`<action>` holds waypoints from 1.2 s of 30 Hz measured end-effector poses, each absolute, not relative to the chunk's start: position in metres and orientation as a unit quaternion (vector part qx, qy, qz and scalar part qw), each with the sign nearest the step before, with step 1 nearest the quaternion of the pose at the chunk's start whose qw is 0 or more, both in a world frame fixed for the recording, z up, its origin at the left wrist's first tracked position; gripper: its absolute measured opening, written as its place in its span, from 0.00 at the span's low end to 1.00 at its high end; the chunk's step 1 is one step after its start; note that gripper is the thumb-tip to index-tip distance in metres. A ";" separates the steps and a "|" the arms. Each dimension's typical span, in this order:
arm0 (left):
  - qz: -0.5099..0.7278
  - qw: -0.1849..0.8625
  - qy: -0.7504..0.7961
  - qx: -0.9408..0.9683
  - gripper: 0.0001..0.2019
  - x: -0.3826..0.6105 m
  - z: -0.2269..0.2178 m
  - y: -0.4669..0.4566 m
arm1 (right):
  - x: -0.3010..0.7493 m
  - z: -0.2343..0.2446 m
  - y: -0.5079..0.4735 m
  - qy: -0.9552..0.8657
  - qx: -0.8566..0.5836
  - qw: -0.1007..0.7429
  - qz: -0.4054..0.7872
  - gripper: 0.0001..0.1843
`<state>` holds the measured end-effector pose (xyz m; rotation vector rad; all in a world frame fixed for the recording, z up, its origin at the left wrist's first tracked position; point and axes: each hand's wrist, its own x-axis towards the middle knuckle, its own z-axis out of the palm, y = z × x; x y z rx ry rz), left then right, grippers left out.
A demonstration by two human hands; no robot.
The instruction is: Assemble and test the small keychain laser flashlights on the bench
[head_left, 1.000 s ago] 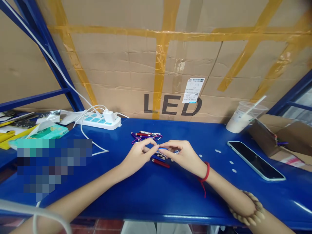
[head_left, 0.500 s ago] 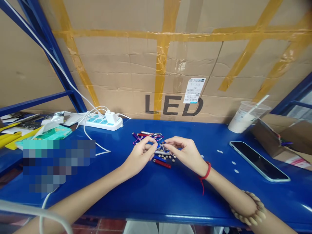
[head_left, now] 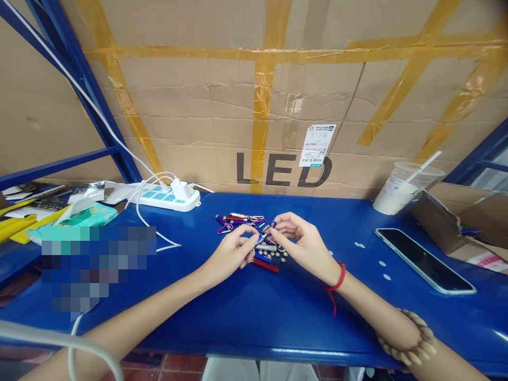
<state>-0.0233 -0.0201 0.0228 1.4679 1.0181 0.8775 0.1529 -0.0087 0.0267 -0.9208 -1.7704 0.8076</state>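
Observation:
My left hand (head_left: 234, 250) pinches one end of a small blue metal tube (head_left: 261, 238), which looks like a mini keychain flashlight. At its other end, the fingertips of my right hand (head_left: 296, 235) are closed on a small dark part; the fingers partly hide it. Just below my fingers lie a silver tube (head_left: 266, 247), a blue tube (head_left: 263, 257) and a red tube (head_left: 265, 265). Several button cells (head_left: 277, 255) are scattered by them. Behind my left hand is a pile of red and purple flashlights (head_left: 237, 218) with carabiner clips.
A white power strip (head_left: 170, 199) with cables stands at the back left. On the right lie a phone (head_left: 424, 260), a plastic cup with a straw (head_left: 391, 196) and an open cardboard box (head_left: 448, 233). Small clear discs (head_left: 382, 263) dot the blue table (head_left: 301, 317).
My right hand has risen slightly and the blue tube now shows slanted between my fingertips. My left hand has shifted a little to the right.

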 end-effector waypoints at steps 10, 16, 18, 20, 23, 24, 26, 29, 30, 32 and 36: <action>0.325 0.623 0.410 0.582 0.21 -0.030 0.028 -0.014 | 0.157 0.026 -0.004 -0.799 -0.303 0.424 0.300 0.10; 0.316 0.607 0.411 0.602 0.16 -0.033 0.025 -0.012 | 0.157 0.024 -0.005 -0.841 -0.267 0.402 0.244 0.07; 0.323 0.605 0.411 0.600 0.15 -0.033 0.026 -0.012 | 0.158 0.025 -0.005 -0.842 -0.275 0.407 0.220 0.08; 0.339 0.593 0.413 0.602 0.15 -0.033 0.026 -0.012 | 0.157 0.026 -0.006 -0.833 -0.297 0.421 0.201 0.10; 0.375 0.554 0.422 0.612 0.15 -0.032 0.025 -0.011 | 0.155 0.028 -0.008 -0.808 -0.336 0.444 0.193 0.12; 0.386 0.540 0.425 0.615 0.15 -0.032 0.024 -0.011 | 0.153 0.029 -0.009 -0.799 -0.352 0.447 0.196 0.13; 0.398 0.521 0.429 0.622 0.15 -0.031 0.022 -0.010 | 0.151 0.027 -0.012 -0.792 -0.374 0.440 0.197 0.15; 0.394 0.512 0.423 0.635 0.15 -0.029 0.019 -0.013 | 0.151 0.023 -0.015 -0.817 -0.364 0.424 0.146 0.19; 0.390 0.511 0.418 0.642 0.15 -0.028 0.018 -0.014 | 0.151 0.021 -0.016 -0.826 -0.354 0.421 0.120 0.18; 0.383 0.506 0.408 0.656 0.14 -0.027 0.017 -0.016 | 0.152 0.020 -0.016 -0.835 -0.344 0.421 0.082 0.15; 0.386 0.468 0.418 0.676 0.14 -0.026 0.019 -0.020 | 0.153 0.021 -0.016 -0.838 -0.346 0.415 0.079 0.14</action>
